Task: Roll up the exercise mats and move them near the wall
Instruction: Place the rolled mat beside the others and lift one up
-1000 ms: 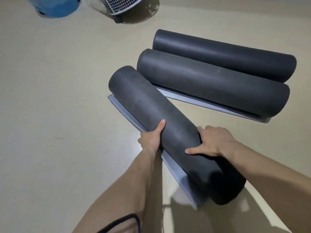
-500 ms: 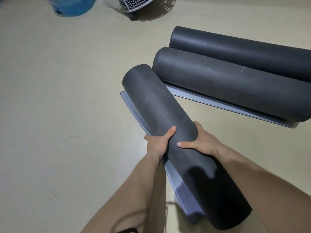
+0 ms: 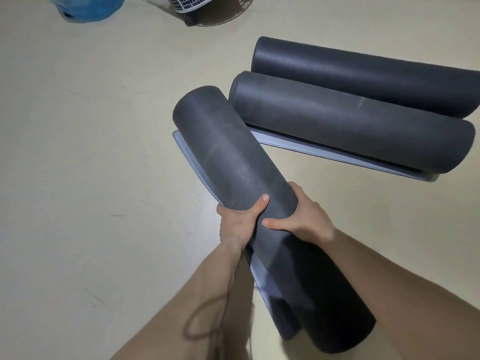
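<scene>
In the head view, the moving step is judged to be starting: a steady lift is being called for on the nearest rolled mat (image 3: 228, 157), slanting across the frame's centre. It is being gripped mid-length by the left hand (image 3: 239, 222) and the right hand (image 3: 304, 219), thumbs wrapped over it.

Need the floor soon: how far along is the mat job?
Done: the far mat and middle mat lie rolled, side by side. In hand: the left hand and right hand grip the third mat, rolled, its grey edge sticking out. Left: moving it; no wall shows, so placement can't be judged.
</scene>
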`<state>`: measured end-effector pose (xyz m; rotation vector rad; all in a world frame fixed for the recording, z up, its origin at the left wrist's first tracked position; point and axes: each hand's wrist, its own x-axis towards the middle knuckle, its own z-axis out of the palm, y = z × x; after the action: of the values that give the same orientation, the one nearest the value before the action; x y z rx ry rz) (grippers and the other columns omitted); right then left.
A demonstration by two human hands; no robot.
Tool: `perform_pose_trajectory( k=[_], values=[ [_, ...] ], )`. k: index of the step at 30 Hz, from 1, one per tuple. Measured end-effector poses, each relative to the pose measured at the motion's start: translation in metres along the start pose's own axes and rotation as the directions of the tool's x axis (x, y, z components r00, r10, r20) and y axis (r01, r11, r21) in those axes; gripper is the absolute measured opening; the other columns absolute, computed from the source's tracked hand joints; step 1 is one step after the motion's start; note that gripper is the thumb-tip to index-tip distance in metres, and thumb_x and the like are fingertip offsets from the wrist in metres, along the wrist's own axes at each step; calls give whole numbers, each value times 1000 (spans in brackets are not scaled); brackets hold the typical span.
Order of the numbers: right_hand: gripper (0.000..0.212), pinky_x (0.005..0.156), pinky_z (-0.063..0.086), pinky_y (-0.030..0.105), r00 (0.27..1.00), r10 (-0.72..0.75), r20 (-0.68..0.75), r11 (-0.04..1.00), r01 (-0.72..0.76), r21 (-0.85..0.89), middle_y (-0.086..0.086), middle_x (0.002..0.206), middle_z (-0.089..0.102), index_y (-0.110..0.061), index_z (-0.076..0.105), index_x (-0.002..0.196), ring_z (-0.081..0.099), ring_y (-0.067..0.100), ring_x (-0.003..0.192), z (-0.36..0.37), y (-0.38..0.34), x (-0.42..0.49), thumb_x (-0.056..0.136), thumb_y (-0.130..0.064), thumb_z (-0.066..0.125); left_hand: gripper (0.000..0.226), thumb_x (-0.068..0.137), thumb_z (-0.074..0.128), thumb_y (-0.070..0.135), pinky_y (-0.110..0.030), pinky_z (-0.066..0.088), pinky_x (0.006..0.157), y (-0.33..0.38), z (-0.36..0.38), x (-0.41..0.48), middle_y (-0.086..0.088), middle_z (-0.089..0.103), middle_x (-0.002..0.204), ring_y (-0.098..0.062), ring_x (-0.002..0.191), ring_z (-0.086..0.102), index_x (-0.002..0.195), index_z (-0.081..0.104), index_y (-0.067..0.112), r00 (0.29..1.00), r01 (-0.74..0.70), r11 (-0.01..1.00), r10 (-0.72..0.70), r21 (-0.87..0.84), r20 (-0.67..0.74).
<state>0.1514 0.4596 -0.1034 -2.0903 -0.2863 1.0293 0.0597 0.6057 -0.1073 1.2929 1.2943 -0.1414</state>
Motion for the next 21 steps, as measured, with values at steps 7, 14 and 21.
perform_pose_trajectory(
  k=[7,14,21],
  values=[
    [95,97,54,39,995,61,-80,994,-54,91,-28,112,66,-57,40,130,66,7,105,-49,-86,-93,49,-64,89,97,63,92,56,-35,51,97,81,-28,-109,21,61,112,-5,102,63,133,34,23,996,-88,993,87,78,18],
    [93,92,51,26,968,152,-200,944,-82,321,-34,112,66,-64,42,127,65,-3,105,-153,-126,-219,50,-58,95,101,59,91,62,-36,51,99,170,17,-248,18,62,113,-15,107,64,133,37,20,980,-164,956,130,242,149],
    [94,96,53,28,899,258,-355,869,-56,492,-32,116,67,-54,48,128,64,-8,106,-290,-100,-327,47,-55,97,114,42,91,74,-40,56,98,228,144,-368,13,70,118,-15,107,70,133,48,21,934,-264,898,149,350,324]
  ],
)
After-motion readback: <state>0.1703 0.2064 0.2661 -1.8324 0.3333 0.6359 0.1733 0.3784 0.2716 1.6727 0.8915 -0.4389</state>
